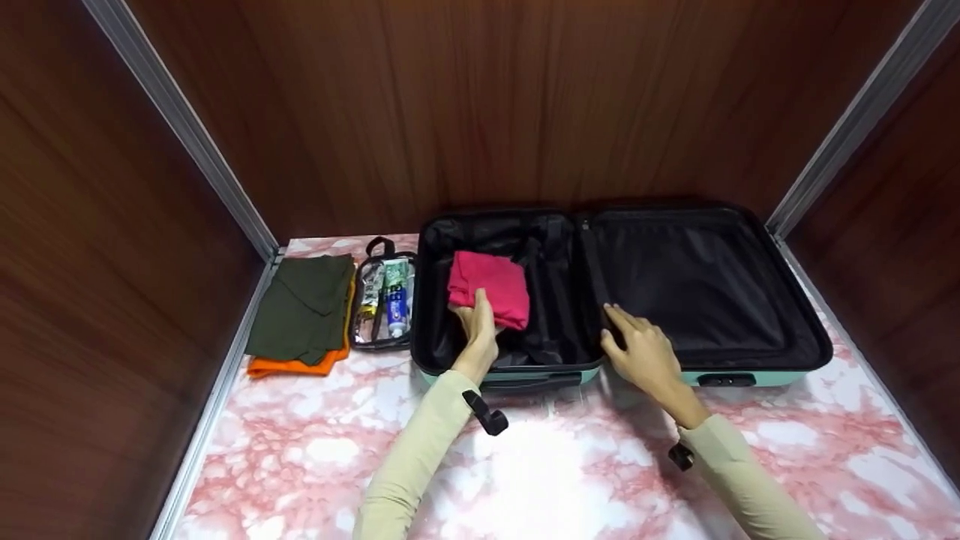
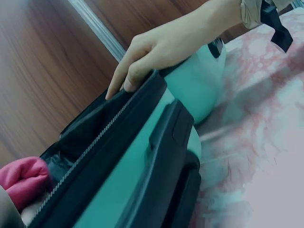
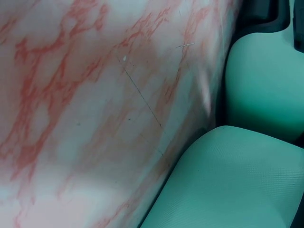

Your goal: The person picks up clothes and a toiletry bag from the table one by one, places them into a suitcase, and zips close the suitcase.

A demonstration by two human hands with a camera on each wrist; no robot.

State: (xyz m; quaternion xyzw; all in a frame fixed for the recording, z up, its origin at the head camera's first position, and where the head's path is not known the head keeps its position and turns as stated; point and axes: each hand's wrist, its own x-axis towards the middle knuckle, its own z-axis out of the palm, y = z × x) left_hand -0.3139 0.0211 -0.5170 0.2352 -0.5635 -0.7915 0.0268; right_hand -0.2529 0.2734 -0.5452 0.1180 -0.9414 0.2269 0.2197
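Observation:
A folded pink cloth (image 1: 491, 281) is inside the left half of an open mint-green suitcase (image 1: 442, 373) with black lining. My left hand (image 1: 478, 330) holds it at its near edge, thumb on top and the other fingers hidden beneath. In the left wrist view, part of the pink cloth (image 2: 26, 175) shows just inside the zipped rim. My right hand (image 1: 643, 351) rests on the near inner edge of the suitcase's right half, fingers extended by the hinge side. The right wrist view shows only the green shell (image 3: 237, 180) and the table.
Left of the suitcase stands a clear toiletry pouch (image 1: 384, 341) with toothpaste tubes inside. Farther left, a folded dark green cloth (image 1: 300, 307) lies on an orange one (image 1: 300, 367). Brown wood-look panels (image 1: 510, 105) enclose the pink-and-white marbled table (image 1: 315, 450).

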